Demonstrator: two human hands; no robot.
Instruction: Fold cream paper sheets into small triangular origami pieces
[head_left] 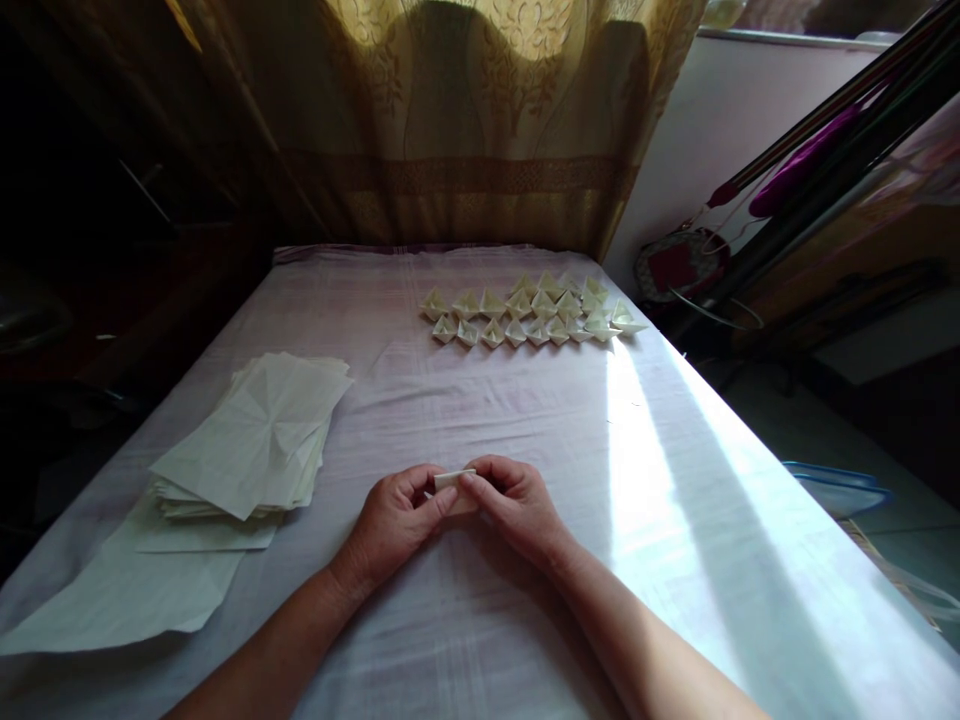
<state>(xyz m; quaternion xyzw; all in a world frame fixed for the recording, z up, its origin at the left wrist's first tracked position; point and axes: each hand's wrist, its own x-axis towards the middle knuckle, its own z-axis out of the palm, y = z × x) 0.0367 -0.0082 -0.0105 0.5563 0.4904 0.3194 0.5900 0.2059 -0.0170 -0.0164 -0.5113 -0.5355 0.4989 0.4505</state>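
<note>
Between my two hands is a small folded piece of paper point(459, 498), pale and held just above the cloth. My left hand point(394, 520) pinches its left side between thumb and fingers. On the right side, my right hand point(517, 505) grips it the same way, with the thumb near the top edge. Parts of the paper are hidden behind the thumbs. To the left lies a stack of creased paper sheets point(255, 430). Several folded paper boats point(517, 310) stand in rows toward the far right of the table.
A pale checked cloth covers the table point(420, 400). Behind it hangs a gold patterned curtain point(465, 110). Bright sunlight falls across the right side. Past the right edge are a round bag point(679, 265), dark poles and a blue-rimmed container point(840, 485).
</note>
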